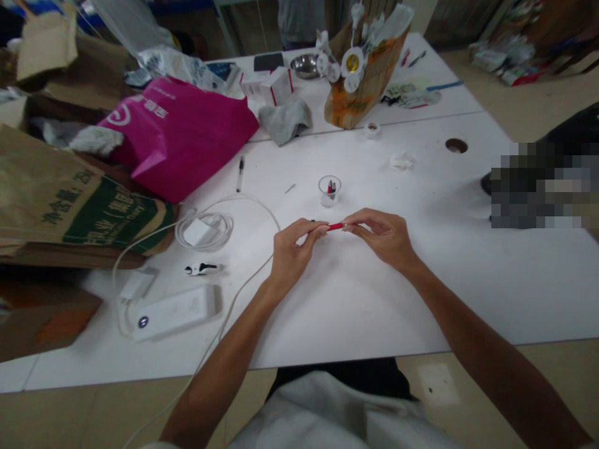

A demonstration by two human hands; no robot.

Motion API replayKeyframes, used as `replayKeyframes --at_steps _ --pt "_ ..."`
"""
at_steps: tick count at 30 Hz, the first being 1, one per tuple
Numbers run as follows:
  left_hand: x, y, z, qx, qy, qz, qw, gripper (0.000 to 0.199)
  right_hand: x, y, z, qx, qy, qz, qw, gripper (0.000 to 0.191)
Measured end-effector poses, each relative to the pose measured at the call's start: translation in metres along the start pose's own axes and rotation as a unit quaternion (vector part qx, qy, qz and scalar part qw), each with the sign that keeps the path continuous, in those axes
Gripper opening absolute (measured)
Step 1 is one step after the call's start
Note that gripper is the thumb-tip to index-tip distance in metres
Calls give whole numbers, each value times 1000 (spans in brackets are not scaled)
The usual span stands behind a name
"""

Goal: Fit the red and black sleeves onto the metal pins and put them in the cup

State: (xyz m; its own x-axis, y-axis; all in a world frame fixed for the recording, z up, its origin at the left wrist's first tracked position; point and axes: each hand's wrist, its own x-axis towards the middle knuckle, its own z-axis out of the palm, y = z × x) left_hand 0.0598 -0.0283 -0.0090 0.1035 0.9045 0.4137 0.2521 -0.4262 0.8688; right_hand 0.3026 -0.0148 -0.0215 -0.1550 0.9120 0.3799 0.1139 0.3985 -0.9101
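A slim red pen [336, 226] is held level above the white table, one end in each hand. My left hand [296, 246] pinches its left end between thumb and fingers, and a dark tip shows just past the fingertips. At the other end, by a silvery part, the fingers of my right hand [381, 234] are closed on it. Just beyond the hands stands a small clear cup [330, 192] with a few red and dark pens or pen parts inside. A black-capped pen [240, 174] lies farther left, near a thin small stick [290, 188].
On the left are a white power strip [175, 312], a coiled cable with a white adapter [200, 232], a cable clip-like tool [202, 269], a magenta bag [187, 131] and a brown paper sack [79, 199]. Tape [372, 130] and crumpled tissue [402, 161] lie behind. A person is at the right.
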Motion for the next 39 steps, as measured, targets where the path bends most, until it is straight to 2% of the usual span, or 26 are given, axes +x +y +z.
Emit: replayKeyframes --at_steps 5,13,21,24,29,33,39 --pt "2 7 -1 6 -17 -37 999 27 0 -3 2 -7 13 12 1000 9" --pt "-1 15 1 8 -41 -103 994 32 3 -7 8 116 32 60 991 26" --pt "-1 10 3 15 -26 -35 999 22 2 -4 7 105 13 107 989 28" --pt "0 8 2 36 -30 -2 999 20 2 -3 6 92 13 92 991 25" --pt "-1 5 3 66 -33 55 996 23 3 -4 2 77 -26 53 995 15" --pt "0 2 3 58 -32 61 996 20 3 -8 2 96 -38 43 994 14" --pt "0 10 2 23 -42 19 999 19 4 -17 4 122 -24 51 991 14"
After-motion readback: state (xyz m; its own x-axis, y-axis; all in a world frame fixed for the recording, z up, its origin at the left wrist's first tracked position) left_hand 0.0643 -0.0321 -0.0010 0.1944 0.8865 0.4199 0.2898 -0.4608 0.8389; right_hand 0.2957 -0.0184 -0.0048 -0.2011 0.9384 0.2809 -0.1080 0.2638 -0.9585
